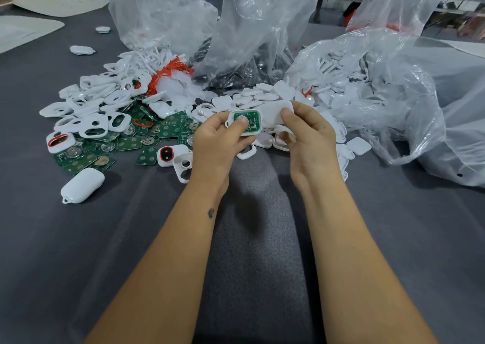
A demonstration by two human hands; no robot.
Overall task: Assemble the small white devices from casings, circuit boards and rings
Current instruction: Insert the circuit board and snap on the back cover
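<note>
My left hand point(217, 141) grips a white casing half point(254, 131) with a green circuit board point(252, 120) seated inside it, my thumb pressing near the board's round metal contact. My right hand point(307, 134) pinches a plain white casing cover point(273, 113) just to the right of that half, its edge touching it. Both are held above the grey table point(252, 212). A pile of loose green circuit boards point(123, 144) lies to the left, with open white casings point(91, 126) and red rings point(168, 71) behind it.
Clear plastic bags point(262, 29) of parts stand behind the piles; another bag point(380, 94) spills white covers at the right. A closed white device point(82, 185) lies at the near left. Two more point(82, 50) sit at the far left beside white trays point(26, 31).
</note>
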